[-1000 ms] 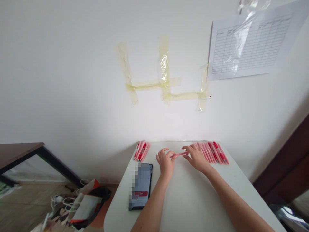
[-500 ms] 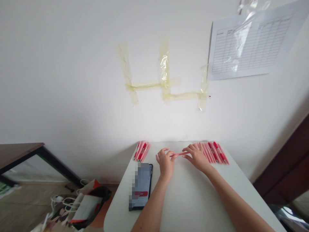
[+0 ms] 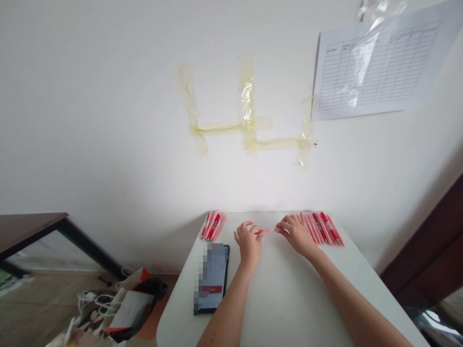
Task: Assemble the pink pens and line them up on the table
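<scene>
On the tabletop (image 3: 289, 299) I have a phone (image 3: 214, 277) at left, a pen group (image 3: 213, 226) behind it, a pen row (image 3: 327, 230) back right, a single pen (image 3: 269, 231) between my left hand (image 3: 249, 242) and right hand (image 3: 297, 235).

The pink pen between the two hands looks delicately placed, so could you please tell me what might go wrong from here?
The pink pen is held only near its ends by the fingertips of the left hand and right hand, so it could slip onto the white table.
The right hand is close to the right-hand row of pens and might nudge it.
The left forearm overlaps the smartphone in view and could bump it.
</scene>
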Motion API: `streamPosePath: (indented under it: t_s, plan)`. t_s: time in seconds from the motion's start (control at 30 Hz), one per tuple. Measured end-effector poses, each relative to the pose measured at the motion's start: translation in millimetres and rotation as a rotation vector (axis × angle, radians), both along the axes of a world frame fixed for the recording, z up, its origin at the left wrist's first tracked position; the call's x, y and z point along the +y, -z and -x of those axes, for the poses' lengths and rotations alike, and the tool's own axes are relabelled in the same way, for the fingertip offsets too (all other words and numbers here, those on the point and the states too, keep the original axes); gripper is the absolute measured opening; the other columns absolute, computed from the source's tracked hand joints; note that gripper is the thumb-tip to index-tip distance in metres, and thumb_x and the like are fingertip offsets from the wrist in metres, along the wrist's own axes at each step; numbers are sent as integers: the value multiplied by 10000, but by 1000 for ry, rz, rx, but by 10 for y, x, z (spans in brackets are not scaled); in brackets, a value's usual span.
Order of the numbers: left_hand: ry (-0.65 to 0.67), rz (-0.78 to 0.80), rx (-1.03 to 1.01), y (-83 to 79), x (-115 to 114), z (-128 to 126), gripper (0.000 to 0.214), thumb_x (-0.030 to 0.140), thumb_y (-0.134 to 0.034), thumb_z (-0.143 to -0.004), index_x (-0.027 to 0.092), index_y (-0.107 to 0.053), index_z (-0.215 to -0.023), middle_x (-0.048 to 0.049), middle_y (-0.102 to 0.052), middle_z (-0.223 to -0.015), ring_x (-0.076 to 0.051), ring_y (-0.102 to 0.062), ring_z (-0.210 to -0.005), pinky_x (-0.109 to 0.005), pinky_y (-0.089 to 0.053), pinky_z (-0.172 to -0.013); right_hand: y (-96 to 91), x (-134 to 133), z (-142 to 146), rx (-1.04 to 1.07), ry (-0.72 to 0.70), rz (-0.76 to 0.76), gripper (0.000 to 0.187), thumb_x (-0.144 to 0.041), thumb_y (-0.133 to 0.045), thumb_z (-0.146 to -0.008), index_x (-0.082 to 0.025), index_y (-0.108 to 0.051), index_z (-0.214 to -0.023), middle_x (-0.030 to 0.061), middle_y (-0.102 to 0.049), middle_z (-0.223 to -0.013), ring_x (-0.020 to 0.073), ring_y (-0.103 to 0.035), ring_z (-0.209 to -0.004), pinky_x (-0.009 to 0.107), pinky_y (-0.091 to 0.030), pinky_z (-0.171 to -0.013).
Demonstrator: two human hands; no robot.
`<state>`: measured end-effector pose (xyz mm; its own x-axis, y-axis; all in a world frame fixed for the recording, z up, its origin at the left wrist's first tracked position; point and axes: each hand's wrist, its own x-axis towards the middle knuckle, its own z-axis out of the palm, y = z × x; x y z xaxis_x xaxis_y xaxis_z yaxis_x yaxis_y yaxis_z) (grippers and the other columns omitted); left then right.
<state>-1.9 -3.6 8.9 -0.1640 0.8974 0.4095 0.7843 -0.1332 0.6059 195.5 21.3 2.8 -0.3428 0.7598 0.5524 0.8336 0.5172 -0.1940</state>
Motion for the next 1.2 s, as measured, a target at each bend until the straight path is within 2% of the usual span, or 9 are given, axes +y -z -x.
streamPosePath:
  t_s: [0.23, 0.37, 0.57, 0.73, 0.87, 1.07, 1.2]
  plan:
    - [-9, 8, -8, 9, -4, -10, 76, 253, -704, -846, 280, -763, -887, -51, -602, -1242, -257, -505, -1249, -581, -264, -1173, -1, 1, -19, 28, -20, 3, 229, -385, -517, -1010, -286, -626, -1185, 60, -677, -1046, 253, -598, -1025, 648, -247, -1121]
    - [-9, 13, -7, 21, 4, -7, 88, 243, -683, -858, 277, -757, -892, -52, -599, -1247, -262, -502, -1256, -592, -261, -1170, -6, 2, -13, 42, 2, -10, 161, -329, -494, -1016, -275, -631, -1081, 44, -675, -1027, 242, -607, -1022, 665, -231, -1132]
    - [-1, 13, -6, 25, 10, -2, 83, 246, -684, -858, 277, -750, -896, -50, -600, -1246, -260, -506, -1246, -603, -256, -1169, -19, -15, -7, 30, 29, -16, 253, -397, -460, -1032, -269, -673, -985, 46, -661, -979, 240, -623, -960, 701, -205, -1134]
    - [0, 19, -5, 15, 5, -12, 90, 238, -674, -861, 275, -749, -896, -54, -600, -1241, -262, -503, -1249, -596, -258, -1166, -6, -9, -22, 57, 5, -13, 191, -370, -537, -1001, -288, -618, -1154, 55, -677, -1060, 260, -623, -1050, 696, -212, -1139]
    - [-6, 13, 0, 14, 4, -7, 92, 228, -682, -850, 275, -748, -892, -53, -603, -1237, -265, -507, -1243, -585, -273, -1154, -32, -17, -9, 51, 16, -7, 132, -311, -517, -1009, -282, -628, -1074, 32, -674, -1005, 236, -625, -1015, 691, -206, -1145]
    - [-7, -4, -5, 6, 4, 2, 72, 306, -689, -855, 273, -751, -872, -55, -609, -1220, -265, -520, -1216, -567, -289, -1141, -62, -41, 1, 37, 32, -16, 257, -426, -470, -1027, -282, -679, -991, 43, -660, -950, 239, -626, -940, 700, -195, -1142]
    - [-16, 0, 3, 6, 4, 1, 75, 294, -684, -859, 276, -752, -882, -54, -608, -1228, -261, -516, -1223, -562, -291, -1141, -42, -36, -13, 50, 18, -4, 202, -401, -515, -1010, -291, -658, -1101, 42, -667, -1025, 245, -635, -993, 704, -201, -1145]
